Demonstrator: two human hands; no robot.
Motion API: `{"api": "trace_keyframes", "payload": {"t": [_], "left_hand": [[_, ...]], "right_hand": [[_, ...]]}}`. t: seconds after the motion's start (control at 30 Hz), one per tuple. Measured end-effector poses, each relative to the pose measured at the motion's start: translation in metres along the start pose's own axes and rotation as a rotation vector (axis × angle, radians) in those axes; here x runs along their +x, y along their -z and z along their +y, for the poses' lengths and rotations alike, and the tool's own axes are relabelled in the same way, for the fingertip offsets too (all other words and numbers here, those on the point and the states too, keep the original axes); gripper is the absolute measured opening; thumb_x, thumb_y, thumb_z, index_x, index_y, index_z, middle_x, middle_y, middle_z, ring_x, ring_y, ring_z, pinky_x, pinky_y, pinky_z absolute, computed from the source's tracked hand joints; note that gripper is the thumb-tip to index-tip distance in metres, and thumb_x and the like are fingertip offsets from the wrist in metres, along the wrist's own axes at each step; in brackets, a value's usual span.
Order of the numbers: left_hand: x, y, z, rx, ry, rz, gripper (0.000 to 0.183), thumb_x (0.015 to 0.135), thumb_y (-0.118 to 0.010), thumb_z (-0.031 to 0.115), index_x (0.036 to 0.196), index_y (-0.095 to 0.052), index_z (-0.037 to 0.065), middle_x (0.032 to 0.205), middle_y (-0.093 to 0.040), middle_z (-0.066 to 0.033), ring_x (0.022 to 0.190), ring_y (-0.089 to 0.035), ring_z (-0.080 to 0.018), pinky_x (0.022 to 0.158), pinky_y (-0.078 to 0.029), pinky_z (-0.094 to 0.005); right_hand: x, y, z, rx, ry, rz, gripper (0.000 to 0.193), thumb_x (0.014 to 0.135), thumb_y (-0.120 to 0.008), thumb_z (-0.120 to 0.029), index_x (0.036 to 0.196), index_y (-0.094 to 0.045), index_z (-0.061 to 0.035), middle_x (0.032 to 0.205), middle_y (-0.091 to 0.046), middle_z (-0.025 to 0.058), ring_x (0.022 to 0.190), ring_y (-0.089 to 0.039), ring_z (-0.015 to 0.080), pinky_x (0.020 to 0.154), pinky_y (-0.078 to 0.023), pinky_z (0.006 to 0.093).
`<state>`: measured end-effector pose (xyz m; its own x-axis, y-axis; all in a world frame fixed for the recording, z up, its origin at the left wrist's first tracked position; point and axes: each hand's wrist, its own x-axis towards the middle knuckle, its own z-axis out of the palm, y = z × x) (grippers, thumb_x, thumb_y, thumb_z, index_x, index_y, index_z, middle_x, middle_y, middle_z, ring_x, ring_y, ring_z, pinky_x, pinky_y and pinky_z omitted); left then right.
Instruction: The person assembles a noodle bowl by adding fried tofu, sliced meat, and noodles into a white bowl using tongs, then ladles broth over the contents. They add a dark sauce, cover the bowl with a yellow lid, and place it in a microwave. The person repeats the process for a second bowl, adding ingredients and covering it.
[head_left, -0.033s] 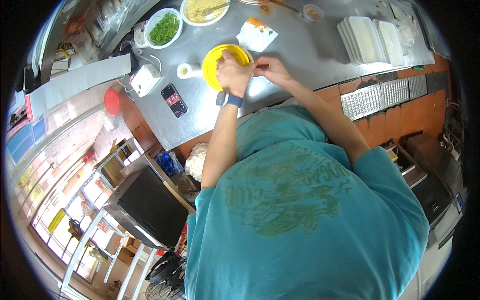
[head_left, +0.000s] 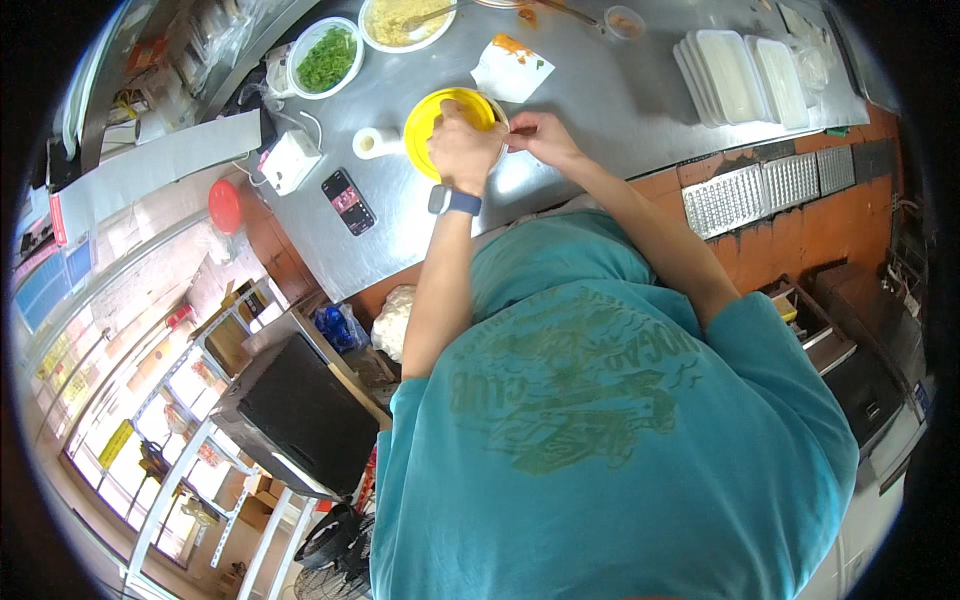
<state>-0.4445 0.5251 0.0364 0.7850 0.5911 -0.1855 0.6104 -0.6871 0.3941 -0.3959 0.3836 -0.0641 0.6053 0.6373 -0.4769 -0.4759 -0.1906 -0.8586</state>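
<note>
A round yellow lid (head_left: pixel 420 138) lies at the near middle of the steel table, with a pale rim showing at its right side. My left hand (head_left: pixel 466 148), a watch on its wrist, lies over the lid. Its fingers curl down onto the yellow surface and the thumb reaches the right rim. Close against that rim, the fingertips of my right hand (head_left: pixel 543 140) are pinched together. Whatever lies between them is too small to make out. Left of the lid is a small white roll (head_left: pixel 376 142), and a phone (head_left: pixel 349 201) with its screen lit lies nearer me.
Farther back stand a bowl of chopped greens (head_left: pixel 327 58) and a bowl of yellowish minced food (head_left: pixel 395 25) with a spoon. A stained white sheet (head_left: pixel 511 70) lies beyond the lid. Stacked white containers (head_left: pixel 722 80) stand at right, a white box (head_left: pixel 291 162) with a cable at left.
</note>
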Motion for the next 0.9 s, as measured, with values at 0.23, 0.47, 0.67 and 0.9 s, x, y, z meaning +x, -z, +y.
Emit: {"api": "trace_keyframes", "payload": {"t": [0.23, 0.47, 0.67, 0.9], "left_hand": [[0.000, 0.054, -0.032, -0.384, 0.084, 0.021, 0.063, 0.068, -0.085, 0.036, 0.116, -0.058, 0.004, 0.097, -0.072, -0.0234, 0.092, -0.071, -0.0352, 0.081, -0.056, -0.0397], [-0.011, 0.063, -0.062, -0.725, 0.143, -0.022, 0.057, 0.080, -0.084, 0.017, 0.124, -0.052, -0.001, 0.115, -0.068, -0.0251, 0.107, -0.066, -0.0256, 0.088, -0.055, -0.0329], [-0.009, 0.071, -0.080, -0.961, 0.151, -0.047, 0.052, 0.078, -0.085, 0.017, 0.116, -0.054, 0.000, 0.107, -0.070, -0.0196, 0.104, -0.068, -0.0238, 0.087, -0.054, -0.0320], [-0.008, 0.085, -0.089, -0.920, 0.146, -0.035, 0.044, 0.085, -0.079, 0.011, 0.120, -0.053, 0.002, 0.110, -0.071, -0.0189, 0.098, -0.068, -0.0188, 0.084, -0.054, -0.0290]], "right_hand": [[0.021, 0.004, -0.005, -0.106, -0.030, 0.049, 0.014, 0.089, -0.069, -0.004, 0.102, -0.069, 0.0003, 0.096, -0.071, 0.0052, 0.085, -0.068, 0.0130, 0.078, -0.056, 0.0288], [0.047, -0.012, -0.084, -0.981, 0.486, 0.352, 0.017, 0.085, -0.062, -0.008, 0.101, -0.070, -0.0061, 0.098, -0.071, 0.0103, 0.083, -0.069, 0.0310, 0.073, -0.056, 0.0412], [0.160, -0.037, -0.150, -1.647, 0.886, 0.510, 0.021, 0.089, -0.056, -0.010, 0.105, -0.068, -0.0037, 0.098, -0.069, 0.0134, 0.089, -0.067, 0.0306, 0.078, -0.055, 0.0448], [0.194, -0.054, -0.149, -1.976, 0.621, 0.209, 0.031, 0.086, -0.055, -0.014, 0.112, -0.065, -0.0012, 0.104, -0.069, 0.0171, 0.099, -0.065, 0.0309, 0.085, -0.053, 0.0464]]}}
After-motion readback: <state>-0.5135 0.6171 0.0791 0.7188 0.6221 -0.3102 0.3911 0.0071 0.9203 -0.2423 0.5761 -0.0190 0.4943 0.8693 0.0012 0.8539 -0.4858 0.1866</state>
